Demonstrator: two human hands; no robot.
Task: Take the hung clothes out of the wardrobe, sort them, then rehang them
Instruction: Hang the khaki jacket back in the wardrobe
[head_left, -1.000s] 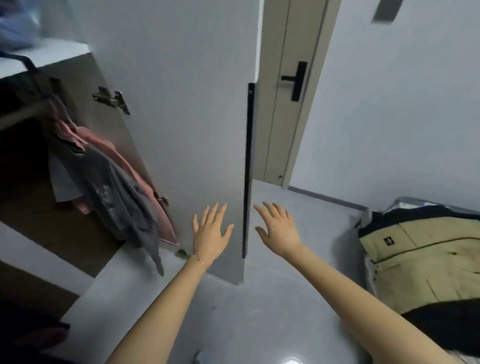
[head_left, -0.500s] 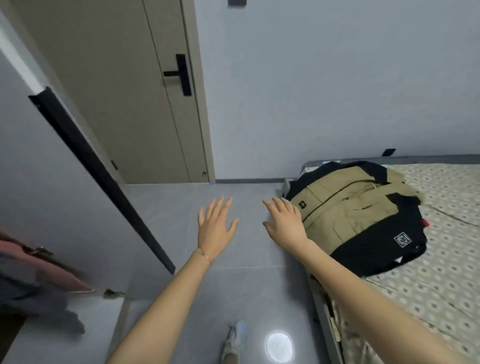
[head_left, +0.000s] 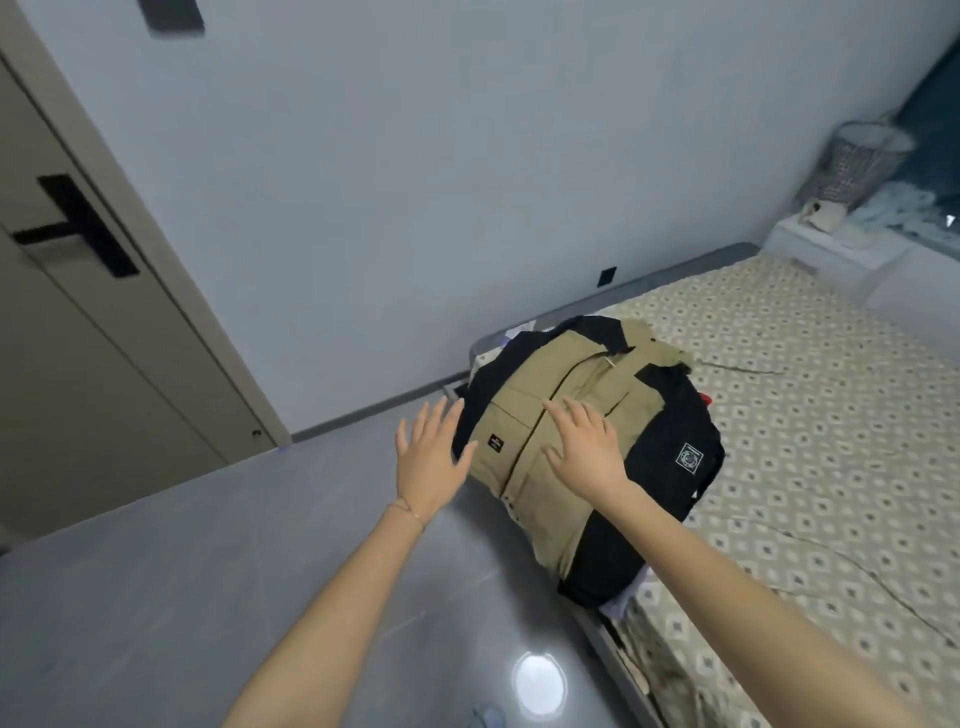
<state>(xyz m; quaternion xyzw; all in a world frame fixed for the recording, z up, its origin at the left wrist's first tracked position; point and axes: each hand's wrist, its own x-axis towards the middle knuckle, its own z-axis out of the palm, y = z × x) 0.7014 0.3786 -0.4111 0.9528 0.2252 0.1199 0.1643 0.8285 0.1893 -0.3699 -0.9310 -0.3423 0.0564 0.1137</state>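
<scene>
Khaki-and-black jacket (head_left: 550, 519) is laid flat at the bed (head_left: 805, 467) corner, other fabric under it, likely staged for sorting. Left hand (head_left: 428, 462) and right hand (head_left: 584, 457) are held out over it, fingers (head_left: 560, 414) spread, nothing gripped.

Open grey floor (head_left: 156, 597) lies left of the bed (head_left: 691, 269). A khaki-and-black jacket (head_left: 571, 395) heaps its near corner, seemingly atop other clothes (head_left: 631, 592); flat patterned bedcover (head_left: 831, 467) stretches beyond, wall (head_left: 467, 156) close behind.
</scene>
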